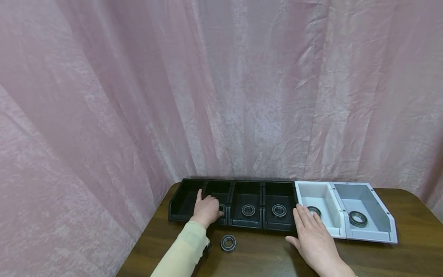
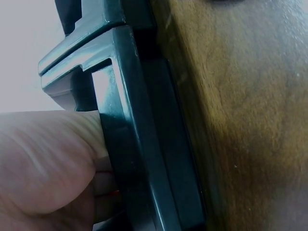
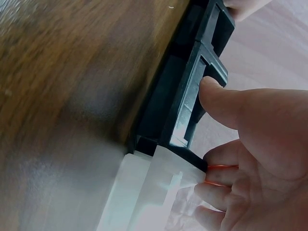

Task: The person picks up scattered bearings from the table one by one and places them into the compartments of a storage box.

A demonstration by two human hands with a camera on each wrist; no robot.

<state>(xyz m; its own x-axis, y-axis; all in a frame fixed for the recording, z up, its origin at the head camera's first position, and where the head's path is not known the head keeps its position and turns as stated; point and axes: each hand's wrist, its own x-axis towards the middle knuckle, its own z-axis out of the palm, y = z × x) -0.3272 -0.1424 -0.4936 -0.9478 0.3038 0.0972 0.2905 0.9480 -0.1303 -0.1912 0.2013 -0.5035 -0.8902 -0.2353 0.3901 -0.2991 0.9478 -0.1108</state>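
Note:
My left hand (image 1: 205,210) reaches over the black bins at the left, its index finger straight and its thumb low beside a ring-shaped ball bearing (image 1: 222,208). In the left wrist view the palm is behind a black bin's front wall (image 2: 127,125), which hides the fingertips. My right hand (image 1: 311,234) is flat, fingers straight, over the seam between the last black bin (image 1: 277,225) and the white bin (image 1: 332,207). It partly covers a bearing (image 1: 314,210) in the white bin. Another bearing (image 1: 228,243) lies on the table in front of the bins.
Several black bins stand in a row with the white bin and a grey bin (image 1: 373,206) on the brown wooden table (image 1: 263,254). Bearings lie in the third black bin (image 1: 248,210), the fourth (image 1: 278,210) and the grey one. A pink curtain (image 1: 221,96) hangs behind.

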